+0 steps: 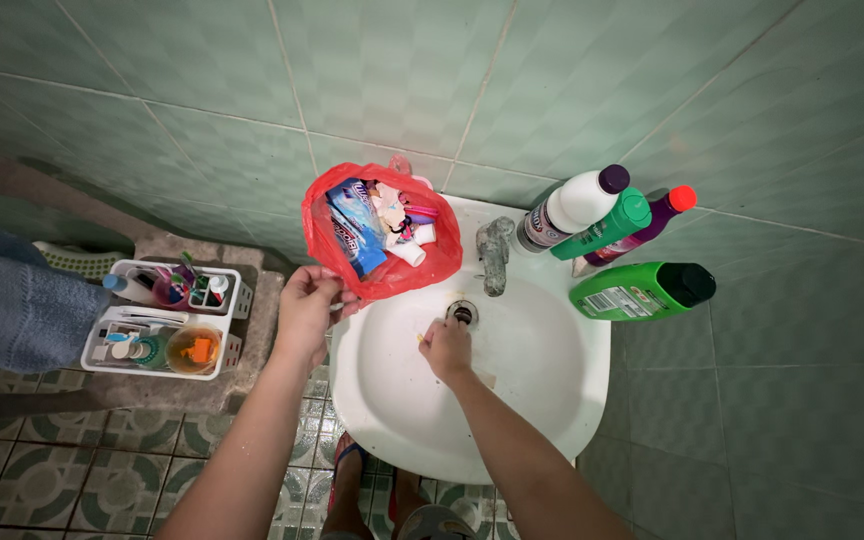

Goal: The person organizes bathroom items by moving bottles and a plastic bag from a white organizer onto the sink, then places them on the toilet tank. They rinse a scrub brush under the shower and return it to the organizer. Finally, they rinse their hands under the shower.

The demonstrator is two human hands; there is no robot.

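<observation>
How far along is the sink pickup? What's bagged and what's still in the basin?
Done: wrappers sit in the red bag, held open by the left hand. In hand: the right hand pinches a small scrap in the sink. Left: a brownish bit beside that hand.

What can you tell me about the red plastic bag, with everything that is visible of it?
The red plastic bag is thin, glossy and slightly see-through, with a crumpled rim. Its mouth is wide open and faces the camera. Inside lie blue and white packets and some small white and pink items. It hangs over the back left rim of the white sink, in front of the green tiled wall. The left hand grips its lower left edge. The right hand, down in the basin, does not touch it.
</observation>
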